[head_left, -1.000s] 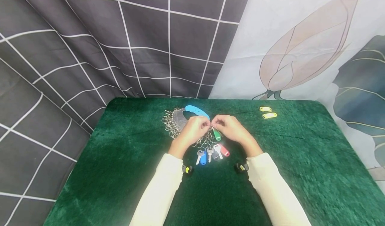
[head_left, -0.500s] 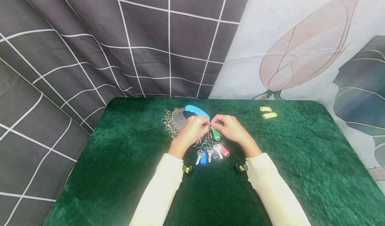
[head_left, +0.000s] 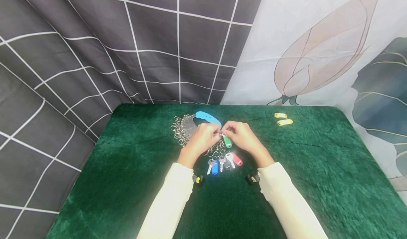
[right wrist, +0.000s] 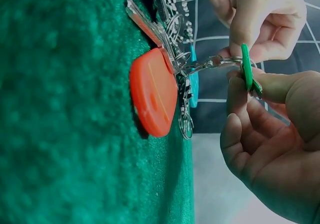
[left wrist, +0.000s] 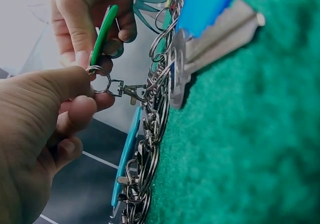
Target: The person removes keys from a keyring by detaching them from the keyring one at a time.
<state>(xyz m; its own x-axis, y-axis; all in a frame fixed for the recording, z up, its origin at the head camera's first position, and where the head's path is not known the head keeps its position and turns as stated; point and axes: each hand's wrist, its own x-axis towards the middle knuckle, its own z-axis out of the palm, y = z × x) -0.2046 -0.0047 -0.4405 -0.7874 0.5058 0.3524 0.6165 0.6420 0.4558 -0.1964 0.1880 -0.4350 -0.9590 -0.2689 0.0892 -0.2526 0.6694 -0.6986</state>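
Tags in blue (head_left: 214, 167), black (head_left: 227, 167) and red (head_left: 236, 158) look done, our left hand (head_left: 207, 135) pinches a split ring (left wrist: 109, 83), our right hand (head_left: 240, 133) the green tag (left wrist: 104, 33), yellow pair (head_left: 284, 122) seemingly left.

I have a table covered in dark green plush (head_left: 127, 182) before me. On it lie a fan of silvery metal clasps and rings (head_left: 180, 133), a curved bright-blue strip (head_left: 206, 117), silver metal keys (head_left: 222, 164), a blue oblong plastic tag (head_left: 215, 167), a red plastic tag (head_left: 237, 158) and, farther to my right, two yellow oblong plastic tags (head_left: 285, 122).
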